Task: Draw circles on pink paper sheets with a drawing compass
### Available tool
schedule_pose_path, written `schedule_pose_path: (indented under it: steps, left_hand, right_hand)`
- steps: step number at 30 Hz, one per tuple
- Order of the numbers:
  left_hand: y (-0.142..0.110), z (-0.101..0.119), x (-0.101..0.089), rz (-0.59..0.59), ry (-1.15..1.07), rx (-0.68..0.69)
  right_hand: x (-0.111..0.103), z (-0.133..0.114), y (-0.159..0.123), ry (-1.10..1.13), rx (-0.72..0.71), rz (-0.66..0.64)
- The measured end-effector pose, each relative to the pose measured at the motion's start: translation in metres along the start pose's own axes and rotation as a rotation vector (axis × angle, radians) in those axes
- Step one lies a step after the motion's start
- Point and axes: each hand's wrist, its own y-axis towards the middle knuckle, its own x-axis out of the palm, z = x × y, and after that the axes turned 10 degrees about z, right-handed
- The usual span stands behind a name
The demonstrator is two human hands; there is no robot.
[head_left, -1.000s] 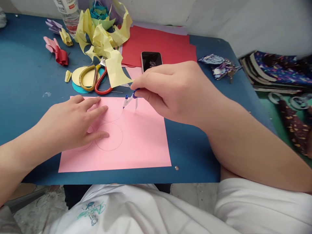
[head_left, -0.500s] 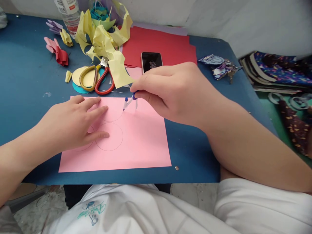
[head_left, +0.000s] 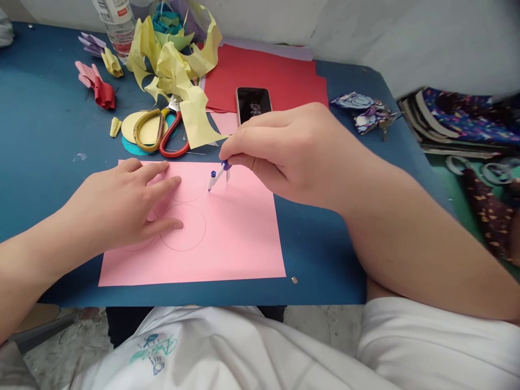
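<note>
A sheet of pink paper [head_left: 235, 238] lies near the table's front edge, with thin circles drawn on its left half. My left hand [head_left: 122, 208] rests on that half, fingers spread and palm down, covering parts of the circles. Above the sheet's upper right, my right hand [head_left: 280, 151] pinches the top of a drawing compass [head_left: 219, 174] with a blue head and whitish legs. The compass stands on the paper, one leg toward the left with a blue-topped pencil holder, the other partly behind. Its tip is just right of the upper circle.
Scissors [head_left: 170, 135] with yellow and red handles lie beyond the sheet, beside yellow paper scraps [head_left: 174, 67]. A phone [head_left: 253, 102] lies on red paper [head_left: 284, 76]. Folded paper pieces [head_left: 99, 89] and a bottle [head_left: 117, 27] are at left, keys [head_left: 384, 127] at right.
The compass has turned a little, its pencil leg shifting slightly down and to the right. My right hand has hardly moved, and my left hand stays on the paper.
</note>
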Motion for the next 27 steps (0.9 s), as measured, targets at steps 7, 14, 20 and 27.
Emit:
schedule_pose_path:
  steps: [7, 14, 20, 27]
  left_hand:
    - [0.001, -0.001, 0.002, 0.014, 0.076, 0.056]
    - [-0.002, -0.004, 0.003, 0.0, 0.003, 0.027]
    - [0.0, -0.003, 0.002, 0.017, 0.021, 0.026]
    - [0.001, -0.005, 0.004, 0.029, -0.01, 0.006]
  right_hand:
    - [0.0, -0.006, 0.014, -0.092, 0.137, -0.043]
    - [-0.013, -0.009, 0.029, -0.246, 0.35, -0.236]
    - [-0.033, -0.018, 0.03, -0.373, 0.43, -0.422]
    - [-0.043, -0.029, 0.026, -0.45, 0.467, -0.555]
